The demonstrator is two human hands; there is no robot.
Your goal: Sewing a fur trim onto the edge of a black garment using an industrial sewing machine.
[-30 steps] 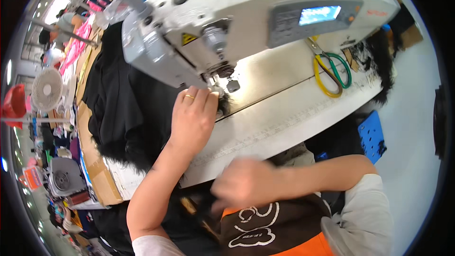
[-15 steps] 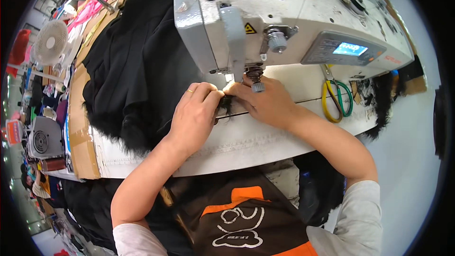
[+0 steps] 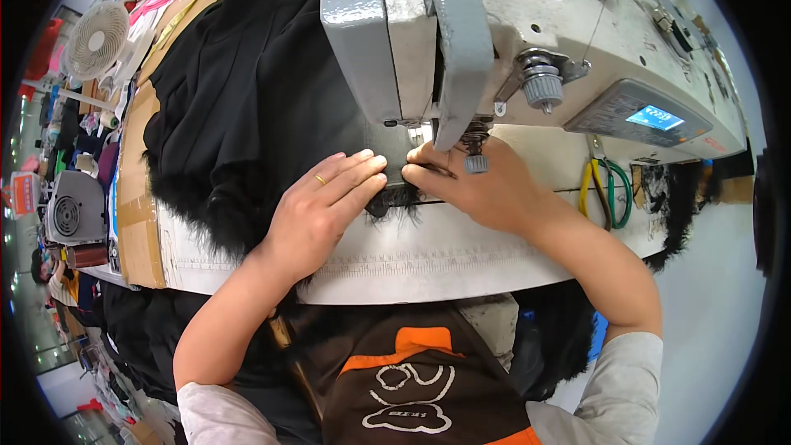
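Fingers of the left hand (image 3: 306, 218) lie outstretched, nearly together, on matte black fur-edged cloth (image 3: 284, 103) left of centre, seemingly keeping it flat; the right hand's (image 3: 490, 185) bend beneath the white-and-grey sewing machine (image 3: 527, 25), their grip unclear. Yellow-and-green-handled metal scissors (image 3: 586, 185) rest at right on the white worktable (image 3: 461, 247); a round white fan (image 3: 97, 41) stands upper left.

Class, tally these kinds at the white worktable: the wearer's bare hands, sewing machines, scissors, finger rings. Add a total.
Bare left hand and right hand at the black, fur-edged cloth: 2
White-and-grey sewing machine: 1
Yellow-and-green-handled metal scissors: 1
Gold-coloured finger ring: 1
Total: 5
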